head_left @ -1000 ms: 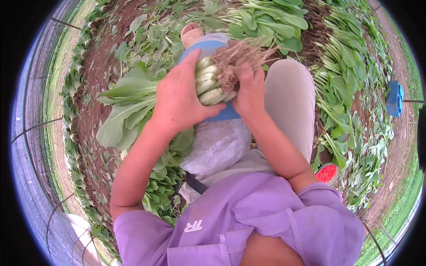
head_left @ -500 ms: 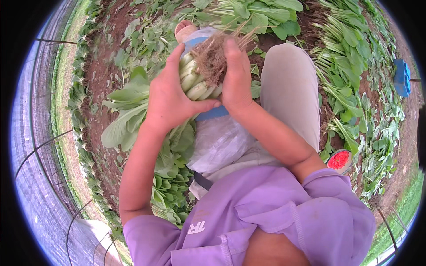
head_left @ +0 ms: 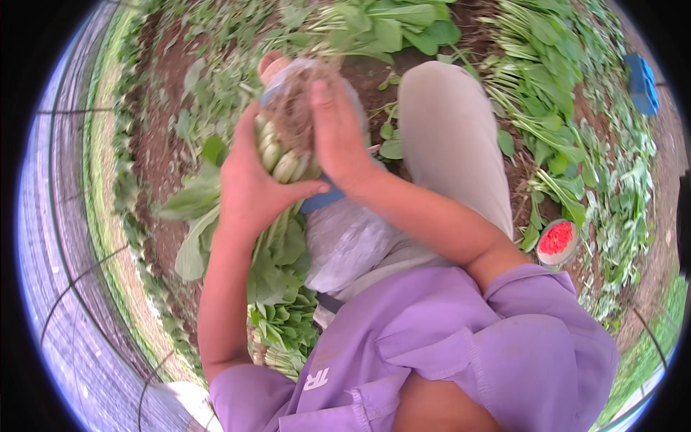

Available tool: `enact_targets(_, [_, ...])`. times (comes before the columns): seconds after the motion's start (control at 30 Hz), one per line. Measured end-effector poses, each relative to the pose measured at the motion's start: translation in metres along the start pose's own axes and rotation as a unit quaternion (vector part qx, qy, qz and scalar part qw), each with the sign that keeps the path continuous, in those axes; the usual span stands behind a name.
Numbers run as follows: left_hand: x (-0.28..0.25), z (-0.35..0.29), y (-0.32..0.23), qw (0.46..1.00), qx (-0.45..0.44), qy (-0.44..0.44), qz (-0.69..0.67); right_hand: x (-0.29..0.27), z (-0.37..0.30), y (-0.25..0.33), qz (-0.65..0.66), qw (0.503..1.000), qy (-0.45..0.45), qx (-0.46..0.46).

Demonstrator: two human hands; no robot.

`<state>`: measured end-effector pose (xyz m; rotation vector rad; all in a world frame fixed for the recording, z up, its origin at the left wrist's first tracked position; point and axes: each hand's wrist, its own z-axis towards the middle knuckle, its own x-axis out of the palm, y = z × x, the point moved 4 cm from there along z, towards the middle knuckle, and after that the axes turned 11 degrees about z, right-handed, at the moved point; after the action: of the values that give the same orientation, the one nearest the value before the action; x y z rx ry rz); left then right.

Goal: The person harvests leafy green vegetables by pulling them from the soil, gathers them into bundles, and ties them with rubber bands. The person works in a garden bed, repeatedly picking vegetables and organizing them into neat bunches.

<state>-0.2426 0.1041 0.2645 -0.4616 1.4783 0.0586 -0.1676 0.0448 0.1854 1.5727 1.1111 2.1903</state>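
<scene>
A bunch of leafy greens (head_left: 277, 153) with pale, thick stems is clasped between my two hands, above my lap. Its leaves trail to the left and down beneath my left forearm. My left hand (head_left: 248, 176) wraps round the stems from the left, thumb reaching across below them. On the other side my right hand (head_left: 337, 137) presses against the brown, soil-coloured roots (head_left: 291, 108); most of its fingers are hidden. The roots are smeared by motion. Clear plastic (head_left: 345, 237) and a blue band (head_left: 320, 199) cover my leg under the bunch.
Pulled greens (head_left: 536, 93) lie in a row on the soil to the right, with another pile (head_left: 396, 25) ahead. More greens (head_left: 284, 324) lie by my left hip. A round container of red pieces (head_left: 556, 240) and a blue object (head_left: 640, 84) are at the right.
Both hands and the bunch have shifted left and slightly down in the picture, the roots now blurred. The whole view has turned a little. The grip looks much the same.
</scene>
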Motion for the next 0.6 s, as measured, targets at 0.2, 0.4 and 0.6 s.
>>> enact_targets(0.2, [0.007, -0.008, 0.001, 0.995, -0.085, -0.019, -0.057, -0.016, 0.004, 0.036, -0.097, 0.995, -0.016, 0.008])
enact_targets(0.4, [0.011, -0.020, 0.020, 0.990, -0.142, -0.015, -0.016, -0.124, 0.027, 0.137, -0.137, 0.983, -0.090, 0.081])
enact_targets(0.6, [0.004, -0.023, 0.031, 0.985, -0.158, -0.037, -0.055, -0.334, -0.004, 0.132, -0.723, 0.690, -0.024, 0.041])
